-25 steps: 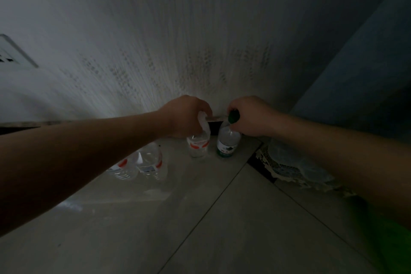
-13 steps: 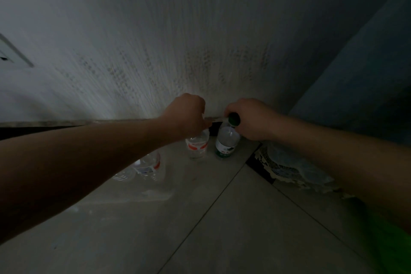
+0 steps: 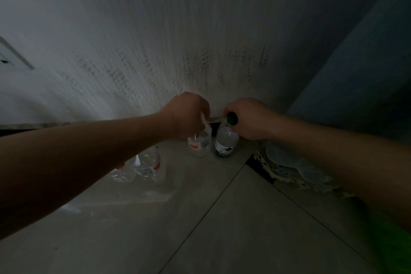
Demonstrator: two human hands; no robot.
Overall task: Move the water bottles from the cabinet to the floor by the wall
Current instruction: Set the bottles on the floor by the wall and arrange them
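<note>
Two water bottles are being held by their tops at the far end of the tiled floor (image 3: 200, 229), right at the foot of the pale wall (image 3: 178, 40). The red-labelled bottle (image 3: 198, 145) is being gripped at its neck by the left hand (image 3: 186, 115), whose fingers are being kept curled tightly over the top, so that the cap is being hidden. Just to its right, almost touching it, the green-capped bottle (image 3: 224, 141) is being held by the right hand (image 3: 253, 121). Its cap is being pinched between the thumb and curled fingers, and its white and green label is being left in view below. Both bottles are being kept upright. Their bases seem to be resting on the floor, though contact is being made hard to confirm by the dim light.

Nearer and to the left, two more clear bottles are being partly covered by the left forearm: a red-banded bottle (image 3: 148, 164) and, on its left, a half-hidden bottle (image 3: 122, 173) of which only the lower part is being shown. They are being seen close together, apart from the held pair. On the right, a lace-edged cloth (image 3: 289, 170) is being seen on the floor beside a blue-grey panel (image 3: 367, 73). At the far left of the wall, a pale plate (image 3: 11, 55) is being cut off by the frame edge.
</note>
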